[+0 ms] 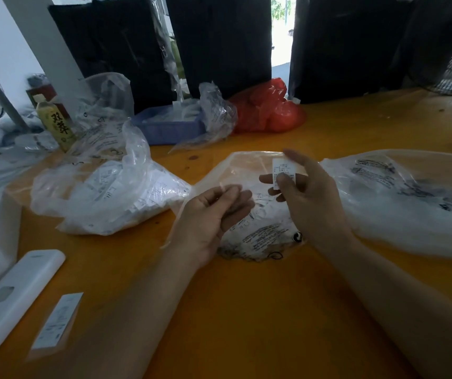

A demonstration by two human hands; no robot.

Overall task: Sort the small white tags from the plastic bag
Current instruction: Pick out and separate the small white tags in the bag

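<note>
My right hand (305, 195) pinches a small white tag (283, 170) upright between thumb and fingers, above a flat clear plastic bag (260, 231) with printed text on the orange table (246, 310). My left hand (211, 214) lies palm up on that bag's left part, fingers loosely curled around a fold of the clear plastic. A fuller clear bag (110, 198) holding several white tags sits to the left. Another large clear bag (410, 203) lies at the right.
A white power bank (14, 296) and a small white box (55, 324) lie near the front left. At the back stand a green tea bottle (56, 124), a blue tray (170, 127), crumpled clear bags and a red plastic bag (268, 110). Black bundles line the far edge.
</note>
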